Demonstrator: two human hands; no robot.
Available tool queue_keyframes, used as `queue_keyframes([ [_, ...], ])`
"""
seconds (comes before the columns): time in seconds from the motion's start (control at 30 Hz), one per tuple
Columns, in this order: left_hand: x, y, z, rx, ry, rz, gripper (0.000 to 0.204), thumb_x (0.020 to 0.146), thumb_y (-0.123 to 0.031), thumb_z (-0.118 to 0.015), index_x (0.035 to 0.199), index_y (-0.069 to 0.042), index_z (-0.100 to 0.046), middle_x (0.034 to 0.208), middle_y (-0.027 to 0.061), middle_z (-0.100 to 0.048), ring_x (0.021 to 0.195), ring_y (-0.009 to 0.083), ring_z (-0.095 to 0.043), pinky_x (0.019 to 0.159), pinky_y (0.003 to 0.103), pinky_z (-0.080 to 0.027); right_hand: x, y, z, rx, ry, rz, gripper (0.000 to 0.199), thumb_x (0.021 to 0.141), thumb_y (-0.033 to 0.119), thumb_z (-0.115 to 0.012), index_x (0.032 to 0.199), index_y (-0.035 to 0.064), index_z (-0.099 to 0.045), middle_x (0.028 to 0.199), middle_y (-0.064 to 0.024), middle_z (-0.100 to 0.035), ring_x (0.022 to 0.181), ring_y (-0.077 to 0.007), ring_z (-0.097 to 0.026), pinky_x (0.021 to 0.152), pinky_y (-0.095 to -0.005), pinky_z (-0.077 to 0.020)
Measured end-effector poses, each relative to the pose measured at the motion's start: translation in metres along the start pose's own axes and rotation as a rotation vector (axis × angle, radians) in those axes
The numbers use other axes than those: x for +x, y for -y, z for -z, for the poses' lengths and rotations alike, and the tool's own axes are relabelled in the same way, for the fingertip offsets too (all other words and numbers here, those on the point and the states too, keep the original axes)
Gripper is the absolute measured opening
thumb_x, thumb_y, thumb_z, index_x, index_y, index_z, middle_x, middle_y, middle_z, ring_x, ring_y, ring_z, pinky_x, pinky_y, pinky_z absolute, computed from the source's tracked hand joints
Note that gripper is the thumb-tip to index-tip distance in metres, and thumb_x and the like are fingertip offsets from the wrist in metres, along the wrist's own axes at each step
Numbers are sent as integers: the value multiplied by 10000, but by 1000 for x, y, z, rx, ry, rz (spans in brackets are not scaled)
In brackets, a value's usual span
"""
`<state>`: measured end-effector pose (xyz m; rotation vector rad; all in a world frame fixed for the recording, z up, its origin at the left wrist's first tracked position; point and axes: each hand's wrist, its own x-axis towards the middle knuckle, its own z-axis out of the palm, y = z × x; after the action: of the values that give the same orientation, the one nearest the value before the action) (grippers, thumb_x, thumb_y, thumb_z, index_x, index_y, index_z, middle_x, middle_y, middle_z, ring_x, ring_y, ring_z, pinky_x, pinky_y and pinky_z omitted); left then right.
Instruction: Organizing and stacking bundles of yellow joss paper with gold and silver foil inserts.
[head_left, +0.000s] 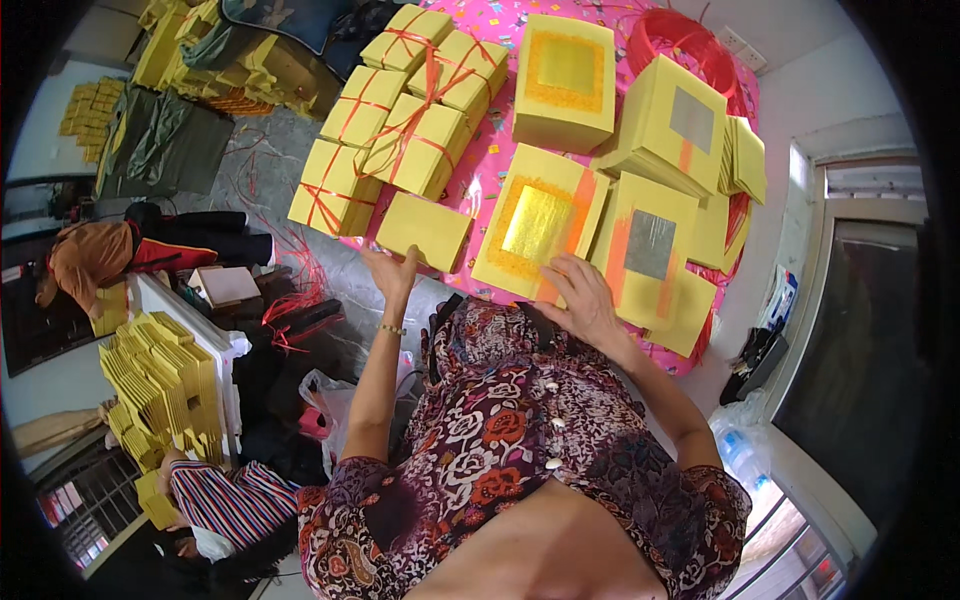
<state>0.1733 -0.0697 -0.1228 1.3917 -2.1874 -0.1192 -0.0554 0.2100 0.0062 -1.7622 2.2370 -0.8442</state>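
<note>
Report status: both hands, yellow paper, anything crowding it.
Left hand open at plain yellow paper. Right hand on gold-foil stack. Red-tied bundles crowd plain paper's far side.

Left hand [393, 274]'s touching a plain yellow stack [425, 230] by the near edge of the pink table [488, 155], right hand [583, 300] resting on the gold-panel stack [537, 222] next to it. Red-tied bundles [412, 148] crowd the left edge, btw.

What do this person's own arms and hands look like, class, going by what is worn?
Both hands are ungloved. The left hand has a slim bracelet at its wrist; the right hand shows none. Wide, short sleeves carry a dark purple floral print with red and pale flowers, leaving the forearms uncovered.
</note>
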Motion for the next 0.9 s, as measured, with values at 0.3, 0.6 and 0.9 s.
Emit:
queue_keyframes([
  [0.3, 28, -118, 88, -662, 566, -553, 277, 788, -194, -783, 1024, -80, -694, 913, 85, -599, 835, 265, -574, 769, 368, -479, -14, -2, -8, -6, -28, 39, 448, 775, 241, -789, 1147, 39, -640, 1200, -115, -589, 1195, -304, -546, 959, -423, -466],
  [0.6, 29, -152, 83, -574, 884, -948, 387, 724, -288, -831, 1031, -107, -681, 1021, 61, -591, 975, 275, -539, 850, 398, -462, -10, 5, -5, 211, -57, -64, 149, 785, 179, -784, 793, 48, -713, 822, -32, -653, 814, -230, -601, 710, -375, -497],
  [0.9, 31, -150, 78, -702, 916, -874, 308, 734, -243, -824, 986, -101, -719, 963, 60, -611, 956, 275, -561, 849, 387, -464, 0, -3, 3, 417, 32, -286, 111, 835, 142, -751, 836, 38, -714, 806, -65, -660, 758, -226, -629, 657, -337, -501],
])
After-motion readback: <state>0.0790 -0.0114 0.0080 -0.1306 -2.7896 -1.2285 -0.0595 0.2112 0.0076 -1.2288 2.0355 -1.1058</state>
